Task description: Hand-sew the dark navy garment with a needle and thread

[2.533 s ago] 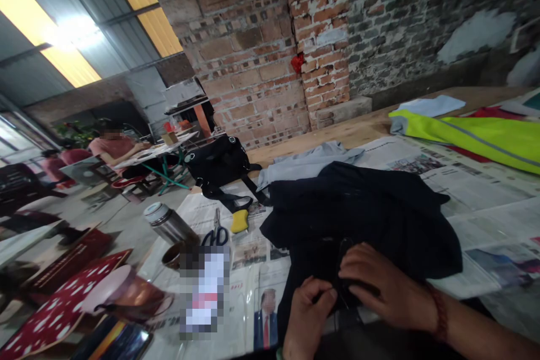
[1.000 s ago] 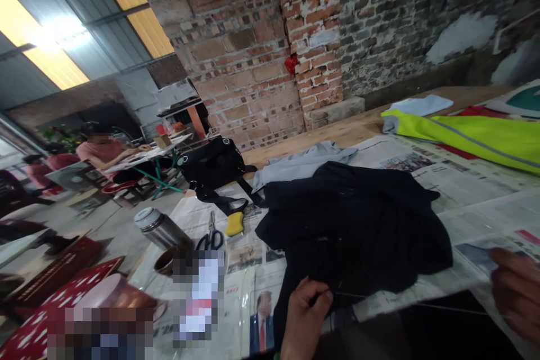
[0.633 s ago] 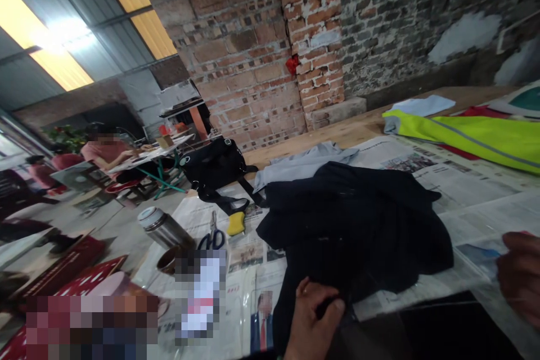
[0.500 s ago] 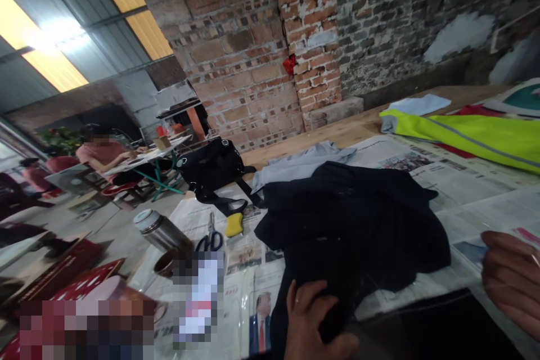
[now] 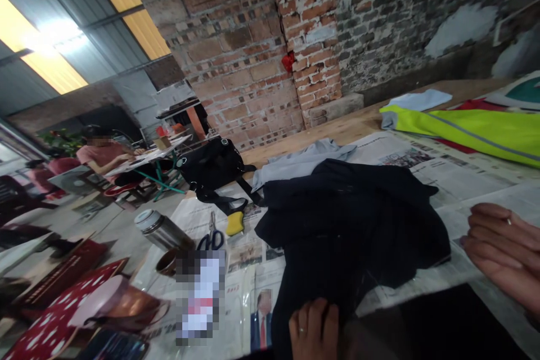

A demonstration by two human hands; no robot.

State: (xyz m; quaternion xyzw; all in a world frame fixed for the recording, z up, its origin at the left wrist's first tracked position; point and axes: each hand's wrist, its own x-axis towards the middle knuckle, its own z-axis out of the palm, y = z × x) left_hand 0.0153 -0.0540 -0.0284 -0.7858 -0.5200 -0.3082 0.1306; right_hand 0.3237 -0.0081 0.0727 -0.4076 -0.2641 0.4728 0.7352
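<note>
A black garment (image 5: 337, 208) lies bunched on the newspaper-covered table. At its near end is my left hand (image 5: 314, 329), a ring on one finger, its fingers together and curled onto the dark cloth; the thumb is hidden. My right hand (image 5: 504, 253) is off to the right, apart from the garment, above the newspaper. Its fingers are curled closely together, with a tiny pale spot near them too small to name. A flat black piece (image 5: 455, 315) lies between the hands at the near edge. Behind the garment rests light grey cloth (image 5: 295, 163).
Left of the garment are scissors (image 5: 212, 236), a yellow sponge-like piece (image 5: 235, 224), a steel flask (image 5: 162, 229), a brown cup (image 5: 166, 261) and a black bag (image 5: 215, 163). A neon yellow garment (image 5: 468, 129) and an iron (image 5: 518, 91) lie back right. A person (image 5: 103, 154) sits at another table.
My left hand has drawn its spread fingers together and moved slightly nearer me on the black garment. My right hand has shifted up and left, turning; a pinkish-white patch beside it no longer shows.
</note>
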